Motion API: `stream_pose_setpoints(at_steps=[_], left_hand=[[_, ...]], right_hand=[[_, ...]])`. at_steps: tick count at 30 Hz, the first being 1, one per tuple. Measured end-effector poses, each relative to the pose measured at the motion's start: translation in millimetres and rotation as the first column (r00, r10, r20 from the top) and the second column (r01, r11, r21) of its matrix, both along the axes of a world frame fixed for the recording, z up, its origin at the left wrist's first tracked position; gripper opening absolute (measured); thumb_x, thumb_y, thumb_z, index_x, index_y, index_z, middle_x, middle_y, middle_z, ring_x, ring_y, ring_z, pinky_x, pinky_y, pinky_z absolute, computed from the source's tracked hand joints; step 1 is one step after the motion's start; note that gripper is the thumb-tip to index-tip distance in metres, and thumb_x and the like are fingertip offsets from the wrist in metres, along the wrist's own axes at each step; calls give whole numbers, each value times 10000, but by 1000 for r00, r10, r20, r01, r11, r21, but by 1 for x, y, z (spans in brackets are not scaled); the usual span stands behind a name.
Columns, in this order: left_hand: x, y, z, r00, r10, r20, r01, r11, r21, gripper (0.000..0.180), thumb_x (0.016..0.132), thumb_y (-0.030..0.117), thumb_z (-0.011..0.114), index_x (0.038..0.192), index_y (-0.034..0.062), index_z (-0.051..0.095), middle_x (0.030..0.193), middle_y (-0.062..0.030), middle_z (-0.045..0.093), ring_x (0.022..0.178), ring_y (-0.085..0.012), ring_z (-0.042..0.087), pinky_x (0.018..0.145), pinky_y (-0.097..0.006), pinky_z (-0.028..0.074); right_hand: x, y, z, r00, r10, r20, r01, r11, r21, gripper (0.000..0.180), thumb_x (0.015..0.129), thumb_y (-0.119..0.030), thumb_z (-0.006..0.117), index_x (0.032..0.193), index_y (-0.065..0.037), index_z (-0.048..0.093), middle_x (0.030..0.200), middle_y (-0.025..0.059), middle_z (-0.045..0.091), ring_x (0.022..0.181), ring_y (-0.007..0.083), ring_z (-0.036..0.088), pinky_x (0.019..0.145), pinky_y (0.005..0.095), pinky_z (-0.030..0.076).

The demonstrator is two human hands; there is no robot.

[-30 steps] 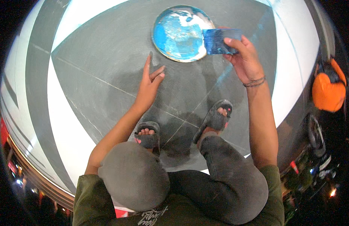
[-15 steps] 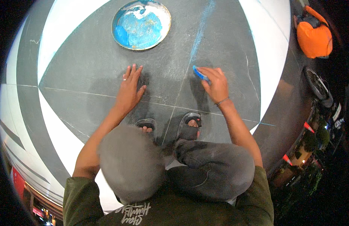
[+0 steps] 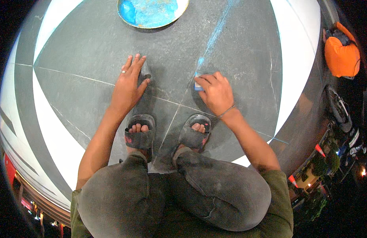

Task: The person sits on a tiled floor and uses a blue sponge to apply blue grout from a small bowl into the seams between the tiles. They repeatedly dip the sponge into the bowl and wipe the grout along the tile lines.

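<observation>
My right hand pinches a small blue-and-white sponge against or just above the dark grey floor, beside a thin pale joint line. Beyond it, a streak of light blue paint runs away toward the top, ending in a brighter dab close to the sponge. My left hand is open, palm down, fingers spread, with a ring on one finger; whether its fingertips touch the floor I cannot tell. Ahead of that hand sits a round tray of blue and white paint, cut off by the upper edge.
My sandalled feet stand between my forearms. White painted bands curve along both sides of the grey area. At the right are an orange shape I cannot identify, a wheel and orange cones.
My right hand has drawn the sponge slightly nearer, and a fresh blue dab shows ahead of it. The view has shifted, so the tray sits higher and my knees and feet show more.
</observation>
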State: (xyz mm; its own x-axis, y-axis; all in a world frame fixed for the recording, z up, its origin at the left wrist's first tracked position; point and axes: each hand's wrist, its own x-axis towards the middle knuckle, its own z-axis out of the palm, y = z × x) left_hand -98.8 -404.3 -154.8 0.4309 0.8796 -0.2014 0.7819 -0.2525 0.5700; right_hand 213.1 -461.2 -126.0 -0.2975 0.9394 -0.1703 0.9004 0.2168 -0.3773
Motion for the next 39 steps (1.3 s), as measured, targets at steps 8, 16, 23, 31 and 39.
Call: stream_pose_setpoints(at_steps=[8, 16, 23, 31, 39], left_hand=[[19, 3, 12, 956, -120, -266, 103, 992, -77, 885, 857, 272, 813, 1600, 181, 341, 1682, -226, 233, 1540, -465, 228, 1209, -525, 365], [10, 6, 12, 948, -168, -269, 134, 981, -142, 922, 821, 296, 841, 1597, 217, 351, 1689, -241, 194, 1552, -460, 188, 1205, -529, 372], [11, 8, 17, 950, -178, -255, 144, 979, -145, 902, 830, 285, 831, 1594, 210, 357, 1694, -227, 193, 1553, -445, 195, 1204, -533, 372], [1, 10, 9, 972, -167, -162, 143, 978, -154, 808, 861, 301, 805, 1563, 189, 421, 1689, -212, 225, 1557, -423, 199, 1208, -533, 362], [0, 11, 6, 979, -166, -123, 149, 980, -134, 789, 865, 290, 798, 1555, 166, 435, 1693, -203, 223, 1562, -410, 190, 1212, -521, 358]], right_hand=[[36, 75, -5, 989, -144, -16, 145, 972, 183, 338, 811, -126, 735, 1149, -139, 745, 1131, 74, 737, 1018, 325, 622, 916, 426, 527], [10, 10, -11, 940, -233, -250, 233, 972, -31, 269, 810, -225, 753, 1031, -71, 747, 981, 128, 759, 905, 309, 686, 820, 425, 555], [57, 94, -38, 767, -629, -127, 463, 680, -568, 529, 759, -455, 797, 970, 28, 756, 876, 225, 752, 803, 359, 732, 763, 467, 557], [36, 135, -22, 878, -385, 285, 448, 871, -203, 473, 795, -373, 765, 1065, 14, 745, 1080, 263, 738, 1013, 416, 720, 910, 504, 572], [40, 125, -10, 948, -245, 203, 185, 943, 278, 229, 885, -222, 703, 1072, -90, 716, 1011, 164, 742, 994, 409, 664, 852, 512, 543]])
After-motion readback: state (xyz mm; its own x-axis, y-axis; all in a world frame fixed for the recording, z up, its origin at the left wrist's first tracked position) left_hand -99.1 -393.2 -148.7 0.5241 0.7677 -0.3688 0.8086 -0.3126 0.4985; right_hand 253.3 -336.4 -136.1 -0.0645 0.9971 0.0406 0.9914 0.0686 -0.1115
